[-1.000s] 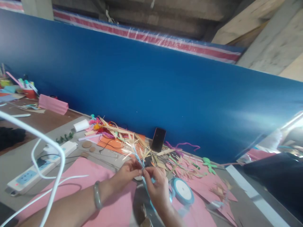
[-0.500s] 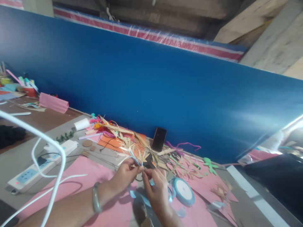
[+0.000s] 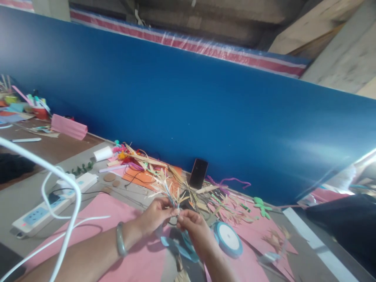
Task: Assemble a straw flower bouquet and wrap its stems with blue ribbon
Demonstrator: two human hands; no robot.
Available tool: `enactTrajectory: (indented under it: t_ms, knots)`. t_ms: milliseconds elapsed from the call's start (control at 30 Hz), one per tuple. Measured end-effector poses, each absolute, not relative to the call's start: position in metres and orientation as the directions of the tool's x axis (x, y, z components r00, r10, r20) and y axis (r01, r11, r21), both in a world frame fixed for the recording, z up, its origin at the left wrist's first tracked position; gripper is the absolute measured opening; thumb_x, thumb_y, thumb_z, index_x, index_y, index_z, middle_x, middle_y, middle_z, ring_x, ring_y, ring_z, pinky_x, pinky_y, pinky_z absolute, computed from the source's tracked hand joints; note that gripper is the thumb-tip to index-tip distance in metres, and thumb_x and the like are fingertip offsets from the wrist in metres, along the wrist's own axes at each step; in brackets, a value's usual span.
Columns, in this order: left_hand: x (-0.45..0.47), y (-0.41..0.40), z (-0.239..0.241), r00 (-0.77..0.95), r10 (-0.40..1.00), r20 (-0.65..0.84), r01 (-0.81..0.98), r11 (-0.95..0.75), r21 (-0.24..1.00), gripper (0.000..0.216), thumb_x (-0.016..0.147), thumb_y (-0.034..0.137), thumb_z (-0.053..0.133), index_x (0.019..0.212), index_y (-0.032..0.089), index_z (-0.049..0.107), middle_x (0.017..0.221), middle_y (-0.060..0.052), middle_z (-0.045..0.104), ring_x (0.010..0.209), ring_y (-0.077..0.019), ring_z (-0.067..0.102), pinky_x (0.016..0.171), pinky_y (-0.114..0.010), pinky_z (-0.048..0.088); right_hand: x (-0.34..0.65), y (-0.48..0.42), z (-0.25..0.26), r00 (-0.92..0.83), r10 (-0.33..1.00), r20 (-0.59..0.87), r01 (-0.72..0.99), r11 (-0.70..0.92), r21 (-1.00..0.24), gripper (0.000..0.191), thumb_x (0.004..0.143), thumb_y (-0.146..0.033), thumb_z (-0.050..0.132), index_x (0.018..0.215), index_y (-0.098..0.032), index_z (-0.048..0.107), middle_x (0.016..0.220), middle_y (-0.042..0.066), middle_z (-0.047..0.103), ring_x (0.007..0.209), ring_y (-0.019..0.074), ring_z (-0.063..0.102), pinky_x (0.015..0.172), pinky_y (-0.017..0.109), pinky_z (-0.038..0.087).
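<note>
My left hand (image 3: pixel 157 215) is closed in a pinch on a sprig of pale, straw-coloured leaves (image 3: pixel 178 199), which stands up above the fingertips. Its stem is partly light blue. Right beside it, my right hand (image 3: pixel 195 231) pinches at the foot of the sprig, the fingertips of both hands nearly touching. Light blue ribbon (image 3: pixel 176 246) hangs in a loop below my right hand; its end at the fingers is hidden. The ribbon spool (image 3: pixel 229 238), with a white face, lies just right of that hand.
Pink paper (image 3: pixel 141 256) covers part of the grey table. Behind the hands are dried leaf strips, orange paper (image 3: pixel 141 178) and a phone (image 3: pixel 198 173) leaning on the blue partition (image 3: pixel 188 102). A power strip (image 3: pixel 44 213) and white cable (image 3: pixel 78 203) are at left.
My right hand has turned and shifted slightly, its fingers now more bunched at the stem. The blue ribbon below it hangs in a wider loop. My left hand keeps its pinch.
</note>
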State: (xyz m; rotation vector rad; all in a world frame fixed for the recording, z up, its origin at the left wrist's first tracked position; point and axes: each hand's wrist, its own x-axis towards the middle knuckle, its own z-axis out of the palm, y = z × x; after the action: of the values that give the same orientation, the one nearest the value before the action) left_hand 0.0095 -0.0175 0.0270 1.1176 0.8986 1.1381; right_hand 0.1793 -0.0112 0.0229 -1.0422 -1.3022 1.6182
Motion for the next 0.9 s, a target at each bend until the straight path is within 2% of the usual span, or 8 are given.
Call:
enactTrajectory:
  t_ms: [133, 233, 333, 433, 533, 633, 733, 900]
  knots:
    - [0.010, -0.019, 0.027, 0.227, 0.974, -0.004, -0.213, 0.053, 0.976, 0.034, 0.072, 0.045, 0.073, 0.062, 0.015, 0.060, 0.046, 0.006, 0.045, 0.042, -0.0075, 0.037, 0.044, -0.022, 0.025, 0.180, -0.012, 0.024, -0.400, 0.909, -0.118, -0.066, -0.157, -0.985, 0.028, 0.069, -0.040, 0.079, 0.066, -0.016, 0.065, 0.056, -0.001, 0.062, 0.052, 0.0108, 0.051, 0.056, 0.023, 0.039]
    - [0.010, -0.019, 0.024, 0.187, 0.982, -0.016, -0.177, 0.049, 0.983, 0.029, 0.074, 0.040, 0.071, 0.063, 0.015, 0.060, 0.044, 0.006, 0.044, 0.042, -0.0081, 0.036, 0.044, -0.022, 0.025, 0.179, -0.012, 0.023, -0.369, 0.924, -0.100, -0.018, -0.115, -0.993, 0.032, 0.068, -0.045, 0.078, 0.065, -0.017, 0.064, 0.055, -0.001, 0.062, 0.052, 0.0122, 0.051, 0.056, 0.024, 0.040]
    - [0.011, -0.020, 0.022, 0.128, 0.992, 0.021, -0.156, -0.001, 0.988, 0.022, 0.075, 0.033, 0.069, 0.067, 0.014, 0.062, 0.053, 0.002, 0.055, 0.050, -0.0106, 0.046, 0.051, -0.023, 0.034, 0.176, -0.013, 0.022, -0.285, 0.956, -0.067, 0.039, -0.058, -0.998, 0.032, 0.067, -0.046, 0.078, 0.065, -0.017, 0.064, 0.055, 0.001, 0.064, 0.051, 0.0132, 0.053, 0.056, 0.025, 0.041]
    - [0.012, -0.020, 0.022, 0.062, 0.996, 0.064, -0.111, -0.057, 0.992, 0.018, 0.075, 0.029, 0.068, 0.067, 0.014, 0.062, 0.063, -0.001, 0.062, 0.062, -0.0144, 0.054, 0.062, -0.026, 0.041, 0.173, -0.016, 0.022, -0.198, 0.980, 0.019, 0.166, 0.053, -0.985, 0.026, 0.070, -0.041, 0.075, 0.065, -0.017, 0.066, 0.058, 0.003, 0.068, 0.053, 0.0148, 0.056, 0.056, 0.026, 0.042]
    - [0.013, -0.020, 0.021, 0.014, 0.999, 0.030, -0.037, -0.030, 0.999, 0.022, 0.075, 0.030, 0.068, 0.062, 0.015, 0.058, 0.057, 0.001, 0.057, 0.059, -0.0142, 0.052, 0.059, -0.026, 0.040, 0.172, -0.021, 0.028, -0.159, 0.975, 0.157, 0.341, 0.204, -0.918, 0.020, 0.075, -0.034, 0.070, 0.066, -0.017, 0.069, 0.062, 0.005, 0.071, 0.059, 0.0179, 0.060, 0.061, 0.028, 0.046]
    - [0.014, -0.019, 0.018, 0.008, 1.000, 0.003, -0.013, -0.003, 1.000, 0.022, 0.075, 0.030, 0.068, 0.062, 0.015, 0.058, 0.055, 0.002, 0.055, 0.057, -0.0134, 0.050, 0.058, -0.025, 0.039, 0.171, -0.025, 0.034, -0.166, 0.959, 0.229, 0.431, 0.279, -0.858, 0.019, 0.078, -0.031, 0.067, 0.066, -0.017, 0.070, 0.064, 0.005, 0.072, 0.063, 0.0199, 0.064, 0.066, 0.029, 0.048]
    - [0.013, -0.016, 0.014, 0.066, 0.998, 0.017, -0.059, -0.013, 0.998, 0.019, 0.076, 0.032, 0.067, 0.069, 0.015, 0.062, 0.060, 0.002, 0.059, 0.058, -0.0129, 0.052, 0.058, -0.024, 0.039, 0.170, -0.026, 0.036, -0.162, 0.958, 0.238, 0.448, 0.286, -0.847, 0.021, 0.079, -0.033, 0.067, 0.064, -0.018, 0.069, 0.061, 0.004, 0.071, 0.059, 0.0190, 0.062, 0.062, 0.028, 0.046]
    - [0.007, -0.009, 0.009, 0.181, 0.983, -0.040, -0.066, 0.052, 0.996, 0.029, 0.068, 0.038, 0.077, 0.078, 0.014, 0.064, 0.058, 0.004, 0.057, 0.043, -0.0075, 0.041, 0.043, -0.021, 0.030, 0.171, -0.024, 0.031, -0.140, 0.974, 0.177, 0.345, 0.216, -0.913, 0.027, 0.078, -0.041, 0.069, 0.067, -0.017, 0.066, 0.058, 0.001, 0.066, 0.052, 0.0152, 0.055, 0.052, 0.024, 0.040]
